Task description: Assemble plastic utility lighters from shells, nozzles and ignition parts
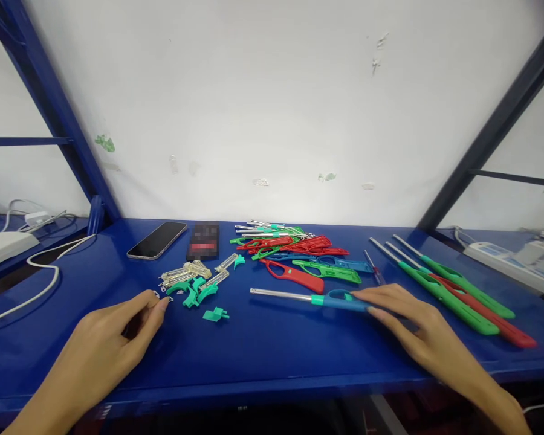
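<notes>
My left hand (118,332) is closed in a pinch near the table's front left, beside the small parts; a tiny metal-looking piece shows at its fingertips, too small to name. With thumb and fingers my right hand (403,317) grips the handle end of a blue lighter (340,302), which lies on the blue table with its metal tube pointing left. Teal plastic pieces (191,296) and pale clear parts (179,275) lie just beyond my left hand. A loose teal piece (216,314) sits between the hands.
A phone (158,240) and a dark box (204,240) lie at the back left. Red, green and blue casings (299,248) are heaped at the back middle. Near a screwdriver (375,269), three long lighters (453,290) rest at the right. Blue frame posts (58,103) flank the table.
</notes>
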A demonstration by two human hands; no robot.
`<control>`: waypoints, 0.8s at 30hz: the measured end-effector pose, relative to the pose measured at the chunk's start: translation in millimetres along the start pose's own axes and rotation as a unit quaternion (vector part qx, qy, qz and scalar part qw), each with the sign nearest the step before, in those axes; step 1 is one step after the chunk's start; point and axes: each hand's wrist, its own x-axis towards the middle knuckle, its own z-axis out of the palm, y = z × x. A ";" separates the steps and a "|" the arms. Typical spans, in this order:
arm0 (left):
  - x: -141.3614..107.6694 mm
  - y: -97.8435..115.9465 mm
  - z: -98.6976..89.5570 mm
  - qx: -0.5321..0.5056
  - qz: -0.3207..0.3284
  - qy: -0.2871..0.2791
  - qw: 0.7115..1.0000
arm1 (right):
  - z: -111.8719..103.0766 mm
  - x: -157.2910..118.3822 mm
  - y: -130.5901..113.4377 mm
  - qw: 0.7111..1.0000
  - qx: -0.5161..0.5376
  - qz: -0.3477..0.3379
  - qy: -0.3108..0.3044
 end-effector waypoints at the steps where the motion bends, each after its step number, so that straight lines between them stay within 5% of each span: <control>1: 0.2 0.1 -0.5 -0.006 0.010 -0.009 1.000 | 0.5 -3.5 -0.8 1.000 -0.001 0.005 -0.011; 10: -14.3 16.4 -2.2 -0.041 0.104 0.056 0.992 | -3.8 -23.7 2.9 0.999 -0.022 0.008 -0.049; 17: -16.2 54.9 25.3 -0.047 0.180 0.055 0.981 | 7.0 -1.6 -27.5 0.996 -0.022 -0.030 -0.084; 22: 1.6 53.9 37.6 0.022 0.236 0.033 0.971 | -13.6 14.3 1.6 0.992 -0.096 0.005 0.082; 24: 3.4 47.6 36.5 0.049 0.229 0.051 0.971 | -20.2 19.8 22.3 0.984 -0.145 0.043 0.099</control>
